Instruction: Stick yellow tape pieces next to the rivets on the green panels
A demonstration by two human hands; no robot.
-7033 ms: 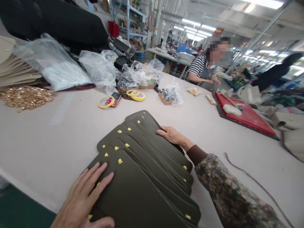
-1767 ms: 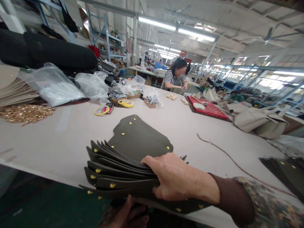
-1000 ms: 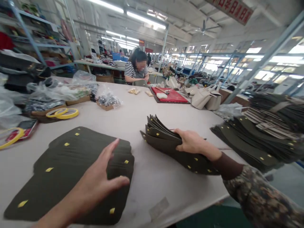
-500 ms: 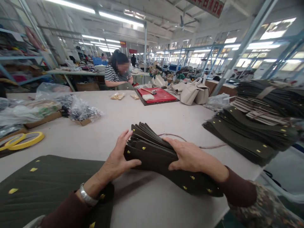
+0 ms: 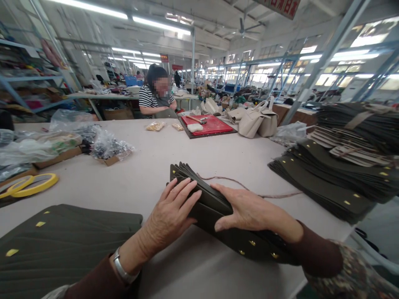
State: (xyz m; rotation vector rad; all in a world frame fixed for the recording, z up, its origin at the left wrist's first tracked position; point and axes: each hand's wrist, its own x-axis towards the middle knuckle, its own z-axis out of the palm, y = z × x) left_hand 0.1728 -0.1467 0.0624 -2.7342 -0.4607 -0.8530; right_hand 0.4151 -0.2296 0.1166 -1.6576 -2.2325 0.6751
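Observation:
A fanned stack of dark olive panels, dotted with small yellow-gold metal pieces, stands tilted on its edge on the table in front of me. My left hand lies over its left end, fingers across the top and thumb against the near face. Farther along, my right hand grips the same stack, thumb in front and fingers over the upper edges. Its lower right end runs under my right forearm. Flat at the left lies a spread of similar dark panels, partly covered by my left arm.
Piled panels occupy the table's right side. A brown cord trails behind my stack. Yellow tape rolls and bagged parts sit left. Toward the back are a red board with a hammer, beige bags and a co-worker.
My left hand has moved from the stack's left end to the right, its fingers now folded over the top edges. The right hand stays on the stack. The view has shifted slightly.

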